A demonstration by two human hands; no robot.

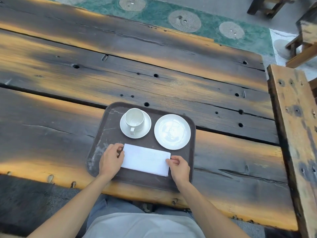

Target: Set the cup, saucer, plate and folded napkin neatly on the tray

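1. Dark weathered plank table (120,79) is filling most of the view, showing knot holes and orange-lit streaks.
2. Wooden bench (295,134) is sitting along its right edge.
3. Green patterned rug (197,19) is lying beyond the far edge.
4. Wooden stools (305,36) are standing top right.

1. Both forearms are bare to the lower edge of the view; no sleeves, watch or bracelet show.
2. The left hand (111,159) and the right hand (179,167) wear no gloves or rings.
3. A pale grey-white fabric top (142,225) covers the torso.
4. Blue-grey denim-like trousers (103,210) cover the legs.
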